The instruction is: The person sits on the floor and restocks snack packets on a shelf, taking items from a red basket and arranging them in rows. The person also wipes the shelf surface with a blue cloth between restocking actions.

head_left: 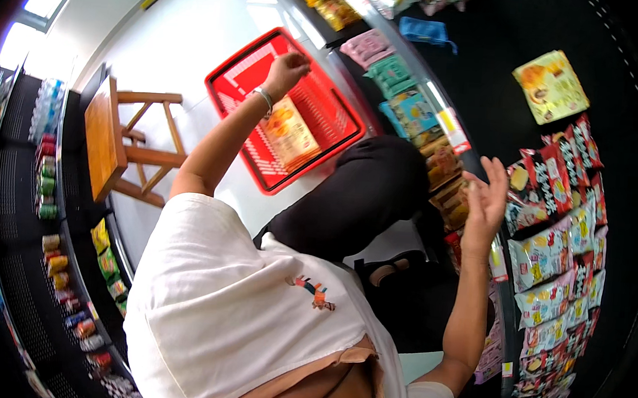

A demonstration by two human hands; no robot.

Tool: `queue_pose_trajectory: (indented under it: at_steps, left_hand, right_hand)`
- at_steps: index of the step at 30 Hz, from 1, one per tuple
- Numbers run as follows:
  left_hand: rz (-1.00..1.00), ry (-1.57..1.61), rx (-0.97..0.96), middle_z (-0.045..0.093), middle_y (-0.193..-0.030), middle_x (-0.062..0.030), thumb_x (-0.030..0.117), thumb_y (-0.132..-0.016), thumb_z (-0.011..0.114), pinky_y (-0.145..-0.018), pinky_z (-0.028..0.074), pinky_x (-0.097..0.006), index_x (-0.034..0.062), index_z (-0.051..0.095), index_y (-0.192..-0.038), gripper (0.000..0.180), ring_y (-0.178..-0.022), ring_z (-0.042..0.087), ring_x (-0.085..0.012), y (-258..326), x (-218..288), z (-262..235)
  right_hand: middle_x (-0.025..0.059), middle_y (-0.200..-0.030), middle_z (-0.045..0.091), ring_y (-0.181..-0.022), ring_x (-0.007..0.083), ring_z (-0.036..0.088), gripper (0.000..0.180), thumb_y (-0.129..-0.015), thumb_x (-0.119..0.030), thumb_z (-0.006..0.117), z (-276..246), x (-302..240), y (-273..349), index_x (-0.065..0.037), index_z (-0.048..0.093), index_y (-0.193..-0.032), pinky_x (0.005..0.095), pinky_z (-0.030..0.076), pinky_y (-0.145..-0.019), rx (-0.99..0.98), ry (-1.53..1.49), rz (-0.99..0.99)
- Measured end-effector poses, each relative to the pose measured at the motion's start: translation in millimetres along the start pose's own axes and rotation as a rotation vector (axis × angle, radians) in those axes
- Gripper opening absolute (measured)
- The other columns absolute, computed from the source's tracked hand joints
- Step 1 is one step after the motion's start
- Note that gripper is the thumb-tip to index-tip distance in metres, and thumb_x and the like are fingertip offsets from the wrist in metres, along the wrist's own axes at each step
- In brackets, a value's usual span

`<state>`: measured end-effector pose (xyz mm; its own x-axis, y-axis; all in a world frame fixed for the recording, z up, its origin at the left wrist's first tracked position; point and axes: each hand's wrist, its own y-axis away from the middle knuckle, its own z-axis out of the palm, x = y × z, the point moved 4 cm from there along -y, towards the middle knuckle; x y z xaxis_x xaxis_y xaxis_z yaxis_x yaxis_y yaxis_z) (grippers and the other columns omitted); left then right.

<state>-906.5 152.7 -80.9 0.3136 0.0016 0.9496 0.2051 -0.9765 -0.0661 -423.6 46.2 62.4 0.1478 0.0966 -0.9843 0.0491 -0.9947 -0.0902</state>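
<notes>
My left hand [289, 75] is over the far part of a red shopping basket [268, 186], with its fingers curled and nothing visible in them. Inside the basket, below my wrist, lies a yellow-orange snack package [291, 134]. My right hand [487, 203] is raised at the shelf edge with its fingers apart, holding nothing. Just beyond it are red and black snack bags [553, 178], and white snack bags [544, 258] stand in rows nearer to me. A flat yellow package [551, 87] lies alone on the black shelf farther off.
On the floor left of the basket is a wooden stool [108, 140]. A lower shelf carries pink packs [368, 48], green packs [391, 76] and blue packs [416, 115]. A blue pouch [425, 31] lies on the upper shelf. Black shelving [19, 200] with cans and bottles lines the left.
</notes>
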Motion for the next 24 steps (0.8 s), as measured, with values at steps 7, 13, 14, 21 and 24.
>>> queue_pose_trajectory:
  at_steps: [7, 13, 14, 21, 24]
  left_hand:
    - [-0.603, -0.338, 0.12, 0.069, -0.106, -0.0186, 0.022, -0.076, 0.078, -0.084, 0.054, -0.035, -0.0035, 0.067, -0.106, 0.041, -0.098, 0.068, -0.0291, 96, -258, -47]
    - [-1.001, -0.361, 0.083, 0.065, -0.123, -0.0199, 0.026, -0.073, 0.077, -0.098, 0.05, -0.035, -0.0002, 0.052, -0.134, 0.071, -0.118, 0.062, -0.0298, 100, -277, -4]
    - [-1.023, -0.289, 0.093, 0.065, -0.124, -0.019, 0.025, -0.072, 0.077, -0.099, 0.049, -0.034, 0.0, 0.05, -0.137, 0.075, -0.119, 0.061, -0.0293, 101, -283, 2]
    - [-0.879, -0.288, 0.344, 0.057, -0.137, -0.0183, 0.021, -0.076, 0.073, -0.103, 0.046, -0.033, 0.0008, 0.048, -0.139, 0.07, -0.126, 0.057, -0.0297, 122, -392, -7]
    - [-1.083, -0.307, 0.339, 0.055, -0.136, -0.0234, 0.022, -0.078, 0.072, -0.104, 0.045, -0.035, -0.0039, 0.042, -0.141, 0.075, -0.127, 0.056, -0.0327, 121, -381, 1]
  right_hand:
    - [0.0147, -0.143, 0.049, -0.112, 0.0186, 0.062, 0.049, -0.098, -0.003, 0.049, 5, 9, -18, -0.001, 0.039, -0.145, 0.0264, 0.049, -0.088, 0.01, 0.004, 0.09]
    - [0.0145, -0.142, 0.05, -0.112, 0.018, 0.061, 0.047, -0.098, -0.003, 0.049, 5, 16, -22, -0.001, 0.04, -0.144, 0.0276, 0.049, -0.089, 0.092, 0.012, 0.149]
    - [0.0141, -0.141, 0.05, -0.111, 0.0175, 0.061, 0.046, -0.098, -0.003, 0.049, 5, 16, -21, -0.001, 0.041, -0.143, 0.0273, 0.048, -0.088, 0.099, 0.008, 0.152]
    - [0.0131, -0.141, 0.051, -0.109, 0.0146, 0.061, 0.046, -0.098, -0.004, 0.05, 13, 21, -30, -0.001, 0.041, -0.143, 0.026, 0.048, -0.088, 0.05, 0.02, 0.179]
    - [0.013, -0.141, 0.051, -0.11, 0.0145, 0.061, 0.046, -0.098, -0.005, 0.049, 14, 23, -29, -0.001, 0.041, -0.143, 0.0255, 0.048, -0.088, 0.051, 0.034, 0.187]
